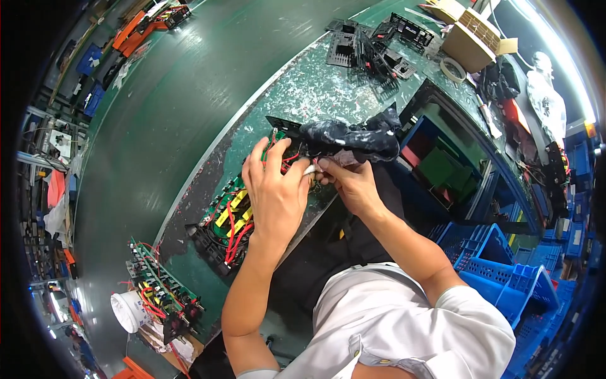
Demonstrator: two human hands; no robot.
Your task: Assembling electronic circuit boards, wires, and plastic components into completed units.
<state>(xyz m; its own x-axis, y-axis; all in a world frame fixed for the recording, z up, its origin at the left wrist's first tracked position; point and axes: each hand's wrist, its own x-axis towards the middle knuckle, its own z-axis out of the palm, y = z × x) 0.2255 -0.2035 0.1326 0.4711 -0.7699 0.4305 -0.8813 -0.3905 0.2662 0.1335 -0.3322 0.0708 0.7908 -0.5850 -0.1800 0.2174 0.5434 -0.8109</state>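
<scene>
Apparently steadied: wired green circuit board (233,215) on the speckled bench (290,95)

From the head view, I see the left hand (276,197) spread over the board, likely bracing it; its grip I cannot tell. The right hand (358,189) seems clamped on a small white piece (310,169), probably for fine control.

The green bench (303,93) bears a wired circuit assembly (235,218), black frames (343,50) and a carton (468,45).

1. A long green circuit-board assembly with red wires (235,218) lies on the speckled green workbench (293,88).
2. Behind it, black perforated plastic frames (343,50) lie left of a brown cardboard box (468,45).
3. Blue perforated plastic crates (505,278) stand right of the person (410,322).
</scene>
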